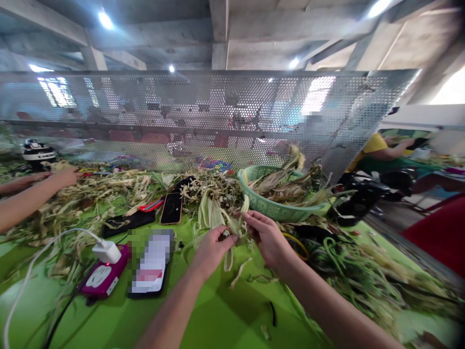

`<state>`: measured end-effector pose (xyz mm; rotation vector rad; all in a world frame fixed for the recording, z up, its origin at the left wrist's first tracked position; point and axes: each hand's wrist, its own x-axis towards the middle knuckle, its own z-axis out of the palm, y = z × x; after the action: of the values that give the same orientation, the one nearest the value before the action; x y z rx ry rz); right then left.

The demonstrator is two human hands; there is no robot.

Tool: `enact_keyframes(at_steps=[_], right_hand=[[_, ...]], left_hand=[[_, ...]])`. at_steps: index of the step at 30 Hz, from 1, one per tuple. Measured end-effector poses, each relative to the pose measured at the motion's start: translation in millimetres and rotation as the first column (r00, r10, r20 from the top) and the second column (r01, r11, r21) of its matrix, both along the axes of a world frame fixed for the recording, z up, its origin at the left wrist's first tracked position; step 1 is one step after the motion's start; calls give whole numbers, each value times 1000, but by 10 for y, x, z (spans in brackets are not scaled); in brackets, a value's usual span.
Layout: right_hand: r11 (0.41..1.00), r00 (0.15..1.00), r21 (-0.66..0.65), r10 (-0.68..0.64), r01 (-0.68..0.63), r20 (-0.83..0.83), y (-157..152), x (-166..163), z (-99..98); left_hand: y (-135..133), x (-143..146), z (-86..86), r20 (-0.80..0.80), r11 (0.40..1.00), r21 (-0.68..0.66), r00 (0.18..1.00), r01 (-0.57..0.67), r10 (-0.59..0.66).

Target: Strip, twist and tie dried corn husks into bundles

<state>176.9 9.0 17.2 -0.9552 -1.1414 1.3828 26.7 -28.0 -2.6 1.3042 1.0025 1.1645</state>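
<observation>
Both my hands meet over the green table, working a bundle of pale leaf strips. My left hand pinches the lower ends of the strips, fingers curled round them. My right hand grips the same bundle from the right, thumb and fingers closed on it. A few loose strips hang and lie under my hands. Behind the bundle lies a heap of dried husks.
A green basket full of husks stands behind my right hand. A phone, a blurred phone and a magenta power strip with a white charger lie left. Another person's arm reaches in at far left. A perforated metal screen backs the table.
</observation>
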Motion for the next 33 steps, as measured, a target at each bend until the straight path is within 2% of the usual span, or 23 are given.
enact_keyframes(at_steps=[3,6,9,13,17,20,26,33], right_hand=[[1000,993,26,19,-16,-116,24,45,69],[996,993,57,74,-69,-92,-23,64,177],[981,986,134,129,-143,110,-87,73,273],[930,898,242,161,-277,410,-89,91,294],[913,850,287,109,-291,515,-14,114,213],[919,845,266,116,-291,522,18,127,185],[943,885,161,200,-290,420,-20,133,248],[928,899,-73,373,-366,228,-54,150,267]], left_hand=[[13,-11,-9,-23,999,-15,999,-28,28],[25,-23,-1,-36,999,-26,999,-38,37],[28,-28,25,-38,999,-29,998,-41,40],[12,-35,72,-64,999,-8,997,-40,39],[2,-50,70,-136,995,64,987,-81,89],[6,-63,44,-86,992,84,991,-96,103],[2,-90,33,66,1000,24,998,16,-18],[-44,-104,125,169,995,-5,981,97,-95]])
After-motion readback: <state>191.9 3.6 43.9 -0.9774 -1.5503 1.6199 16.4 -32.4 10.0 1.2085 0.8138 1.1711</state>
